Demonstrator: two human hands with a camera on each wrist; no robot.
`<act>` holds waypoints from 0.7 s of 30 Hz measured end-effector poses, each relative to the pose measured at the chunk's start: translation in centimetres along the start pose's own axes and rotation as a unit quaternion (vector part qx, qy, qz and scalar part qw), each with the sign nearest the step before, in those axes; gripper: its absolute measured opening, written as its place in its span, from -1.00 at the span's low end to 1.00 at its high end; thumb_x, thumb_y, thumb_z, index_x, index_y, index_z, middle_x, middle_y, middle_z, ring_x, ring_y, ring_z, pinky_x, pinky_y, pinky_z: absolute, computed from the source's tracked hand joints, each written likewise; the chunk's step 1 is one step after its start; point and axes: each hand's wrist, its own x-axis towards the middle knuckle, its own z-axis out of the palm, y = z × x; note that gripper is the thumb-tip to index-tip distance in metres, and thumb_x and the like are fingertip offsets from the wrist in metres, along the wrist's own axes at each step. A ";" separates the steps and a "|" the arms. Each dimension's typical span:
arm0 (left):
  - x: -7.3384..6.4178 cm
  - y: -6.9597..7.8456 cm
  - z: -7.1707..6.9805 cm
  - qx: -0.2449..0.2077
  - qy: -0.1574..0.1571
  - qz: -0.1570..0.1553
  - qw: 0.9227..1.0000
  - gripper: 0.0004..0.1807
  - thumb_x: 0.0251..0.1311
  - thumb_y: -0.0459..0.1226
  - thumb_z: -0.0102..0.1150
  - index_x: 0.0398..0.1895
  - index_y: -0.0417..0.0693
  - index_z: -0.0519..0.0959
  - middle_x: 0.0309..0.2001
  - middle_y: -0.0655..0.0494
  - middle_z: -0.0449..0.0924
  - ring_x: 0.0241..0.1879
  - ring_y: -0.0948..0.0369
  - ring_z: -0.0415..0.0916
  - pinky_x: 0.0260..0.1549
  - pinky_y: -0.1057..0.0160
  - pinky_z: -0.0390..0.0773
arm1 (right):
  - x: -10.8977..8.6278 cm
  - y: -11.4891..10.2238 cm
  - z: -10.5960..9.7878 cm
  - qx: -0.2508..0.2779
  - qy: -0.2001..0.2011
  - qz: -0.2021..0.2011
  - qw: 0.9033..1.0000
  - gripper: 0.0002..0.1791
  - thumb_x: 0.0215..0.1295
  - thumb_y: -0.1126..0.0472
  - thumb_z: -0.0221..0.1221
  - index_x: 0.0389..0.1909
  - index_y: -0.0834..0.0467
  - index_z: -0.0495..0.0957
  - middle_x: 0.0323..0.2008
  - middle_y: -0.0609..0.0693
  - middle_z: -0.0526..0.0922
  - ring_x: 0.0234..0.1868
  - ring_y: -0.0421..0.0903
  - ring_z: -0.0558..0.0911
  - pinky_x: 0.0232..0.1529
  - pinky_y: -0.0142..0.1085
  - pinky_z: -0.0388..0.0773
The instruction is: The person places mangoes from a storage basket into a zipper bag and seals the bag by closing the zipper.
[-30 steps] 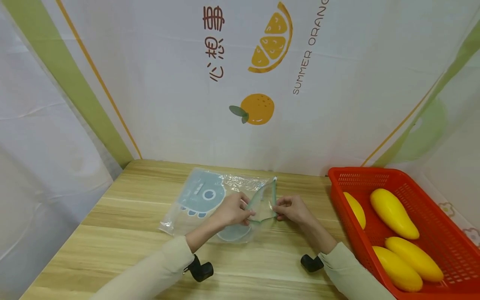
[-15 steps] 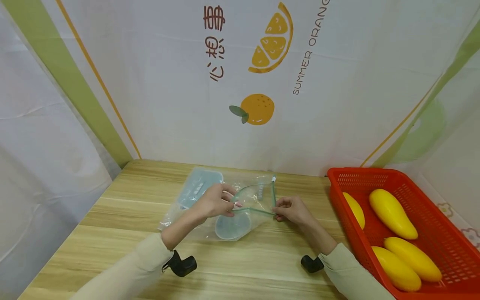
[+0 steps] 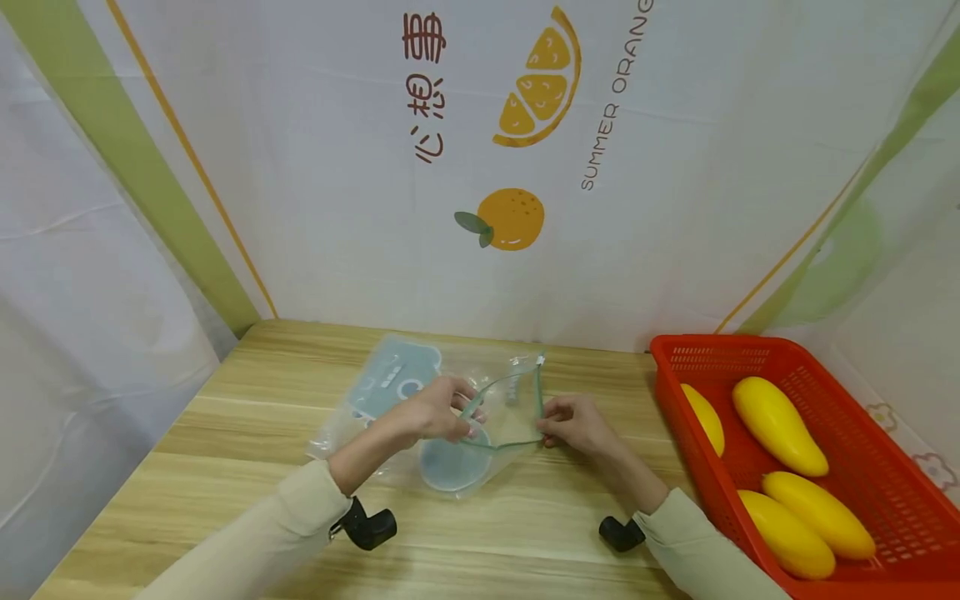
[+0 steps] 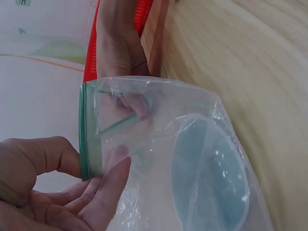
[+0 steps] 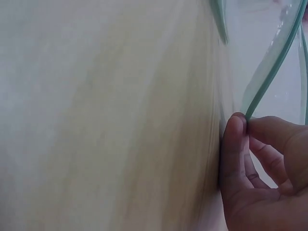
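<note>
A clear plastic zip bag (image 3: 454, 463) with blue printing and a green zip strip lies on the wooden table. Its mouth gapes between the two hands. My left hand (image 3: 433, 408) pinches the left side of the rim; in the left wrist view the green strip (image 4: 85, 130) sits between thumb and fingers. On the opposite side, my right hand (image 3: 577, 423) holds the rim between thumb and index finger, close to the tabletop. The right wrist view shows the green edge (image 5: 272, 77) running up from that pinch. Nothing but the print is visible inside the bag.
A red plastic basket (image 3: 678, 433) stands at the right of the table (image 3: 247, 467), holding several yellow mangoes (image 3: 780, 425). Behind the table hangs a white curtain (image 3: 337, 208) with orange prints. Black wrist mounts (image 3: 367, 523) hang below both sleeves.
My left hand has moved left with its side of the rim, and the bag's mouth has widened. My right hand has stayed at nearly the same spot.
</note>
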 end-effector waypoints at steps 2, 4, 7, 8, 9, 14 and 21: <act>0.1 -0.1 0.2 -0.011 -0.007 -0.004 1.000 -0.47 0.10 -0.66 0.31 0.18 -0.47 0.43 -0.13 -0.16 0.67 -0.29 0.10 0.66 -0.33 0.16 0.71 | 0.0 -0.1 0.1 -0.007 -0.007 -0.006 1.000 -0.86 0.31 0.52 0.26 -0.18 0.54 0.59 -0.39 0.17 0.69 -0.44 -0.07 0.69 -0.37 -0.26 0.74; 0.1 -0.2 0.4 -0.021 -0.014 -0.010 1.000 -0.43 0.13 -0.64 0.31 0.23 -0.49 0.39 -0.09 -0.17 0.67 -0.28 0.08 0.67 -0.33 0.16 0.71 | 0.1 -0.1 0.2 -0.020 -0.015 -0.015 1.000 -0.86 0.32 0.50 0.26 -0.17 0.52 0.60 -0.38 0.16 0.69 -0.43 -0.07 0.69 -0.37 -0.27 0.74; 0.0 -0.2 0.5 -0.039 -0.020 -0.015 0.999 -0.42 0.18 -0.62 0.27 0.28 -0.49 0.37 -0.07 -0.16 0.66 -0.27 0.07 0.68 -0.31 0.15 0.72 | 0.2 -0.2 0.4 -0.037 -0.019 -0.023 0.999 -0.87 0.33 0.49 0.26 -0.16 0.50 0.62 -0.37 0.16 0.68 -0.42 -0.07 0.68 -0.37 -0.27 0.74; 0.0 -0.3 0.5 -0.048 -0.021 -0.016 0.999 -0.44 0.20 -0.62 0.26 0.28 -0.50 0.37 -0.07 -0.17 0.66 -0.26 0.06 0.69 -0.31 0.14 0.73 | 0.3 -0.2 0.5 -0.040 -0.020 -0.025 0.999 -0.87 0.33 0.49 0.26 -0.16 0.49 0.62 -0.36 0.16 0.68 -0.41 -0.07 0.68 -0.37 -0.27 0.74; 0.0 -0.3 0.5 -0.055 -0.021 -0.016 0.998 -0.47 0.22 -0.61 0.24 0.27 -0.50 0.39 -0.07 -0.17 0.66 -0.26 0.06 0.69 -0.32 0.14 0.73 | 0.3 -0.2 0.6 -0.044 -0.022 -0.029 0.998 -0.86 0.33 0.49 0.26 -0.15 0.49 0.62 -0.35 0.15 0.68 -0.41 -0.07 0.68 -0.37 -0.26 0.74; -0.1 -0.8 0.4 -0.096 -0.009 -0.020 0.995 -0.56 0.28 -0.59 0.21 0.22 -0.50 0.43 -0.10 -0.19 0.67 -0.27 0.04 0.70 -0.33 0.15 0.74 | 0.3 -0.6 1.0 -0.062 -0.028 -0.034 0.997 -0.88 0.34 0.47 0.27 -0.18 0.47 0.63 -0.37 0.12 0.68 -0.41 -0.06 0.67 -0.37 -0.24 0.74; -0.4 -1.9 -0.4 -0.147 0.011 -0.025 0.989 -0.48 0.25 -0.63 0.15 0.28 -0.52 0.32 0.02 -0.30 0.60 -0.14 -0.08 0.70 -0.28 0.14 0.74 | 0.1 -1.5 0.8 -0.096 -0.022 -0.034 0.995 -0.94 0.36 0.45 0.26 -0.23 0.40 0.65 -0.41 0.07 0.67 -0.45 0.01 0.69 -0.38 -0.21 0.74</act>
